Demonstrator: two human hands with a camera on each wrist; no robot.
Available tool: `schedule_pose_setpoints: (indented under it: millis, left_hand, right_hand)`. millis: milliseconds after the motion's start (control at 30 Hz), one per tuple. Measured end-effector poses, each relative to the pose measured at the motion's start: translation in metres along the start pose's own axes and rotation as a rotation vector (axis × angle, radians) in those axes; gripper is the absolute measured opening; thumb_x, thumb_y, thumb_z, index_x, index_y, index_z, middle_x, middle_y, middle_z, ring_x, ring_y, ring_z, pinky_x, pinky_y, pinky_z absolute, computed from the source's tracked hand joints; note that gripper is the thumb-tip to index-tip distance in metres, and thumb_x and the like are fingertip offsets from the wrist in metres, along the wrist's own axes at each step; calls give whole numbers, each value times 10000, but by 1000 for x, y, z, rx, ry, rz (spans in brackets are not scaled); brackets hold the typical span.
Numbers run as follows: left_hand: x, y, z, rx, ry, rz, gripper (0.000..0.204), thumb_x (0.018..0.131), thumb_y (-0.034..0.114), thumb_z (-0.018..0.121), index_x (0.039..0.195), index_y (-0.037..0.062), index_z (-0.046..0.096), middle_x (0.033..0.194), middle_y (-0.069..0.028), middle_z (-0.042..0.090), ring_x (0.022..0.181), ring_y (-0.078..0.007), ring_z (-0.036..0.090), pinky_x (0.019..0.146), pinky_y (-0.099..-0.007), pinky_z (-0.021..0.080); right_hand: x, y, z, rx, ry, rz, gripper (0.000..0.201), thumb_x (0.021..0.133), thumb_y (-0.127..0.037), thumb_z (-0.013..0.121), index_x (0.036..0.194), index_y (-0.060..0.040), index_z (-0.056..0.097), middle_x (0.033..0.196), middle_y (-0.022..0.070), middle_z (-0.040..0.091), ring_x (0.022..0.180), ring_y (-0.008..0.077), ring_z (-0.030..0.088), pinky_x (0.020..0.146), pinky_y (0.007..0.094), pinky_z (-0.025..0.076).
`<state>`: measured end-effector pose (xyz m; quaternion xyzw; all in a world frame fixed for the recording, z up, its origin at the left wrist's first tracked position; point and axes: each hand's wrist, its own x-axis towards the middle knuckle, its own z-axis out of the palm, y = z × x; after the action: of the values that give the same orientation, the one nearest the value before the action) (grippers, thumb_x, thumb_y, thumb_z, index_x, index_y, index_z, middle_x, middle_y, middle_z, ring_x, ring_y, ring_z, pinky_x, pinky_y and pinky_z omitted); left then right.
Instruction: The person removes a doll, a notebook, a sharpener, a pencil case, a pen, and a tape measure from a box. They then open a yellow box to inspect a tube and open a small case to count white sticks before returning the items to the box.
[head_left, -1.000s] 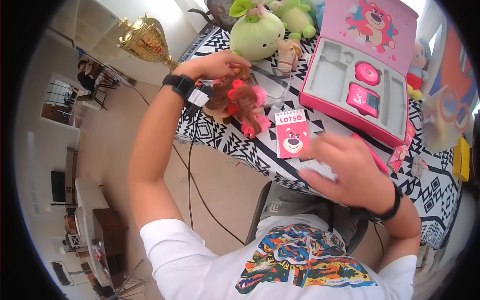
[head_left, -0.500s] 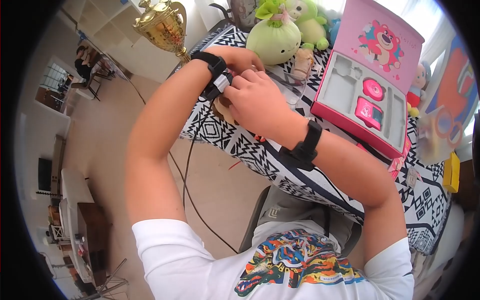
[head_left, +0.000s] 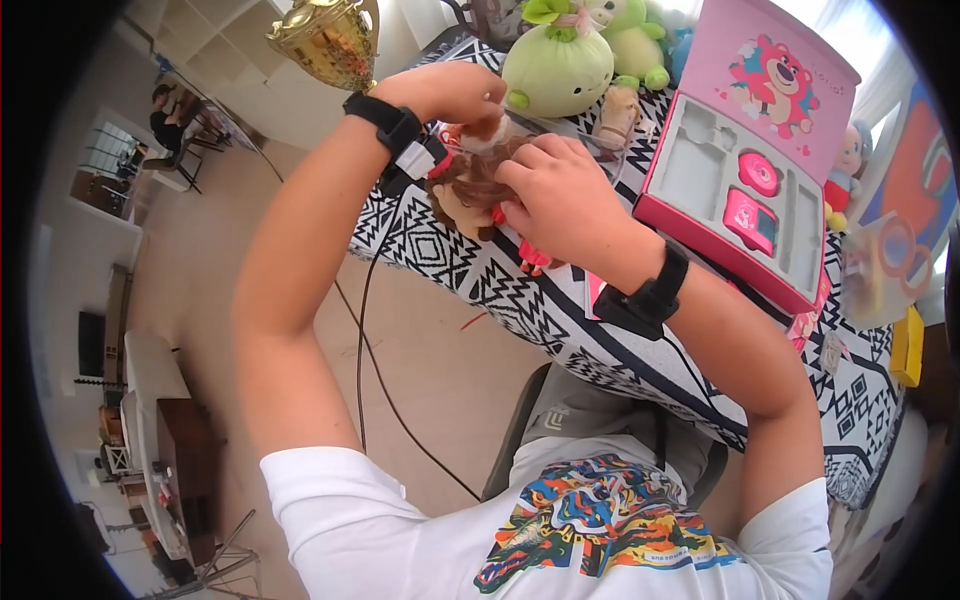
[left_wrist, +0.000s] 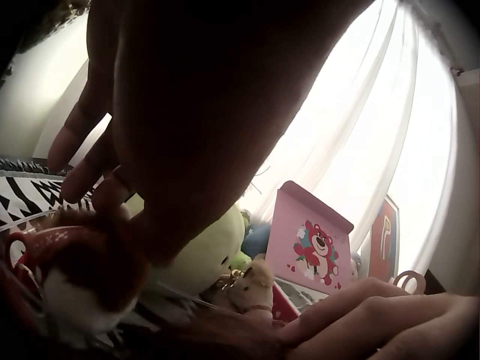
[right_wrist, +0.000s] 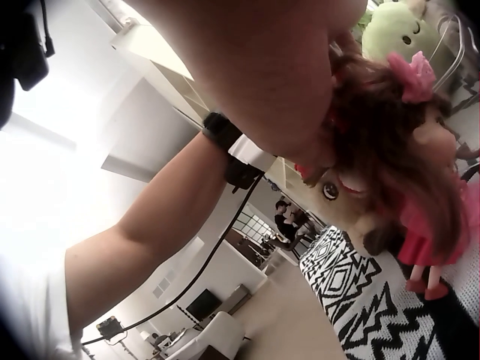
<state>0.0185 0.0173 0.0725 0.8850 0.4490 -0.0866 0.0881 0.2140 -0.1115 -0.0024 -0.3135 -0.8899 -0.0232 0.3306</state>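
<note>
In the head view the right hand [head_left: 570, 200] curls its fingers and thumb at the brown hair of a doll [head_left: 537, 258] in pink; its fingertips are partly hidden. The right wrist view shows the doll's pink bow [right_wrist: 414, 76], long hair [right_wrist: 375, 131] and red shoes. The left hand [head_left: 450, 92] hangs above a brown-and-white plush [head_left: 485, 130]. In the left wrist view, the fingers of the left hand [left_wrist: 180, 127] are loosely bent and spread over this plush [left_wrist: 82, 292]. A tan plush [head_left: 460, 212] with dark eyes lies beside the doll.
Behind the hands sit a green round plush [head_left: 557, 75] and a small cream plush [head_left: 615, 118]. An open pink box [head_left: 700, 232] stands to the right, a gold trophy [head_left: 330, 45] at the back left. A black cable [head_left: 365, 340] hangs from the left wrist.
The right hand has gone from beside the notepad to the doll, and its forearm now mostly covers the notepad. The left hand has lifted, and the brown-and-white plush shows beneath it.
</note>
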Motion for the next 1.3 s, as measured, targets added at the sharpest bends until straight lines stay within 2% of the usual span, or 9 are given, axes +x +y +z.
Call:
schedule_pose_setpoints:
  millis: [100,233,300,433,500,600,733,1033,1300]
  left_hand:
    - [-14,7,-6,-8,-55,-119,306,919,334,625,928,31,665,972,-160,713,919,-325,681,808,-425,532]
    - [-15,-5,13,117,198,-43,294,849,310,676,930,29,645,951,-165,686,913,-348,676,803,-445,535]
    - [-14,-10,20,114,271,-74,297,828,275,685,984,40,594,968,-162,653,944,-366,655,840,-458,527]
    - [-16,-21,26,68,312,-175,280,847,236,670,1033,37,602,992,-169,661,969,-380,648,868,-455,526]
    - [-19,-29,29,-27,389,-219,313,879,181,639,1158,42,619,1016,-186,666,1003,-382,642,900,-451,521]
    - [-26,-33,33,-41,417,-155,361,922,144,593,1275,73,620,1108,-193,672,1072,-364,634,932,-436,516]
    - [-33,-34,25,-140,310,-143,369,956,147,565,1316,101,629,1157,-182,666,1110,-350,622,951,-419,511]
    - [-37,-36,24,-138,266,-93,449,922,189,699,1352,81,621,1089,-159,670,1039,-282,659,932,-377,524]
    - [-33,-48,31,-235,265,-78,460,913,130,706,1358,62,609,1112,-155,700,1042,-278,682,960,-368,529]
  right_hand:
    - [1,3,3,49,71,-16,244,772,-162,719,984,-65,647,1057,101,620,1054,309,584,988,434,446]
    - [-2,6,9,13,96,-12,313,766,-173,744,1041,-65,640,1121,113,599,1099,318,569,1004,444,443]
    - [-6,8,8,20,-81,54,353,768,-193,759,1080,-70,648,1111,100,608,1126,319,559,1029,437,435]
    - [-9,8,-1,23,-153,72,367,762,-213,765,1081,-70,656,1117,103,612,1137,325,553,1040,439,427]
    - [-2,4,-1,21,101,14,362,751,-257,770,1040,-66,665,1079,98,626,1103,324,560,1023,446,427]
    - [17,-4,4,21,215,-20,342,755,-296,761,994,-63,685,1025,102,638,1100,317,559,1025,442,420]
    - [43,-16,19,21,110,-1,373,760,-253,749,1082,-74,690,1168,111,621,1119,324,545,1047,455,413]
    - [56,-34,53,-148,11,27,354,767,-254,746,1033,-34,665,1013,126,699,1167,313,562,1056,463,372]
    - [39,-54,48,144,22,-51,249,803,-97,645,1046,-73,595,923,75,701,1015,266,609,1012,461,378]
